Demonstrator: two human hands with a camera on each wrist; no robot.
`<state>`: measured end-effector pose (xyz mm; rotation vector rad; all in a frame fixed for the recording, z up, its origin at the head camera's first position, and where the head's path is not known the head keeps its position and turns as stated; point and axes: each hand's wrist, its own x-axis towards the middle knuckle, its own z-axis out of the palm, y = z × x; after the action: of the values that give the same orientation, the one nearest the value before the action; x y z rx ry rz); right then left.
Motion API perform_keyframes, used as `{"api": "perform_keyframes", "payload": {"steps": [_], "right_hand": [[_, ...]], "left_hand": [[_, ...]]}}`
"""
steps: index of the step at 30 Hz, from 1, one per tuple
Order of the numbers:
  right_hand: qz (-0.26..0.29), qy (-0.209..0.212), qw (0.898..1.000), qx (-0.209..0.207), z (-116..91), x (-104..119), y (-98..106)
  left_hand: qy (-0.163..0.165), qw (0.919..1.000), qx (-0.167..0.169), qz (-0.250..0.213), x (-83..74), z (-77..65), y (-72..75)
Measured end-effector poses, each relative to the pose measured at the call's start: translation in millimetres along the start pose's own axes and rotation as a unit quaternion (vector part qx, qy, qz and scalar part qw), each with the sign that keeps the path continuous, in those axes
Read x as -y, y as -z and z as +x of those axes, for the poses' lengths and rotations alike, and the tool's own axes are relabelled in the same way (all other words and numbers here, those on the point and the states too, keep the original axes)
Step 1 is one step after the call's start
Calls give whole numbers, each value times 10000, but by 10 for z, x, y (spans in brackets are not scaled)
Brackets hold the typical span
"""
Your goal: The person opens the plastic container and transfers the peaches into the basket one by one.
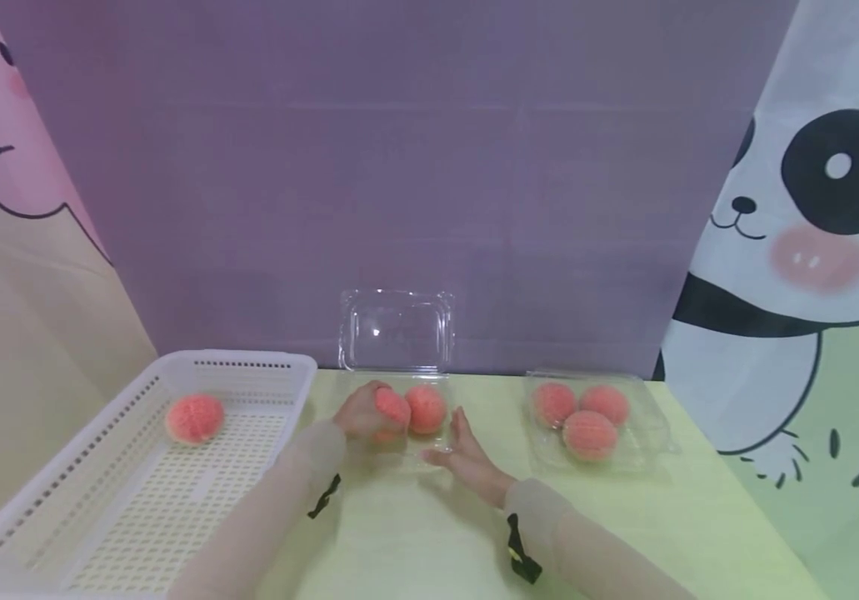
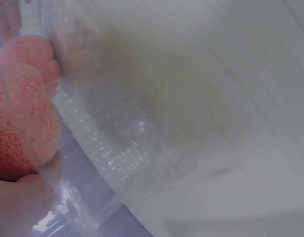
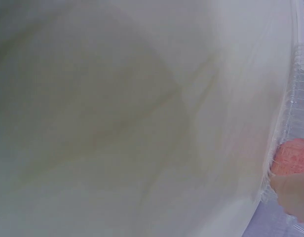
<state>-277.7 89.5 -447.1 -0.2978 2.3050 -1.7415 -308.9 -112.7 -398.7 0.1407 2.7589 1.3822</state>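
Observation:
A clear plastic clamshell box (image 1: 440, 442) stands unfolded in the middle of the table, its lid (image 1: 397, 333) upright at the back. My left hand (image 1: 357, 412) grips a pink bun (image 1: 393, 408) at the left side of this box. The red-flecked crust of the held bun (image 2: 26, 123) shows in the left wrist view, the thumb (image 2: 21, 200) along its lower edge. Beside it sits a second pink bun (image 1: 427, 408). My right hand (image 1: 470, 462) is spread at the box's right front corner, fingers extended and holding nothing. Mostly sleeve (image 3: 142, 98) fills the right wrist view.
On the left stands a white perforated basket (image 1: 297, 392) with one pink bun (image 1: 195, 418) in it. A second clear box (image 1: 650, 421) at the right holds pink buns (image 1: 590, 435). A purple backdrop (image 1: 399, 167) rises behind the table (image 1: 414, 533).

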Motion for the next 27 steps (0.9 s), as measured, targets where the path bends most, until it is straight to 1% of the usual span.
{"api": "perform_keyframes", "payload": {"steps": [3, 8, 11, 13, 15, 19, 24, 27], "right_hand": [[28, -8, 10000, 19, -12, 11, 8], [107, 19, 9999, 69, -41, 41, 9], [99, 15, 9999, 74, -49, 45, 9], [75, -19, 9999, 63, -52, 48, 11], [77, -42, 10000, 39, -54, 46, 9], [93, -18, 10000, 1, -54, 47, 1], [60, -14, 9999, -83, -44, 54, -10], [51, -51, 9999, -88, -51, 53, -9]], "left_hand": [[-81, 10000, -19, -49, -38, -26, 10], [-105, 9999, -24, -6, -130, -108, 17], [19, 9999, -48, 115, -197, -143, 15], [135, 9997, -95, 177, -245, -167, 19], [180, 9994, -176, 224, -296, -195, 28], [248, 9993, -225, 185, -388, -284, 62], [308, 9995, -107, 50, -494, -432, 107], [255, 9996, -47, -78, -564, -536, 141]]}}
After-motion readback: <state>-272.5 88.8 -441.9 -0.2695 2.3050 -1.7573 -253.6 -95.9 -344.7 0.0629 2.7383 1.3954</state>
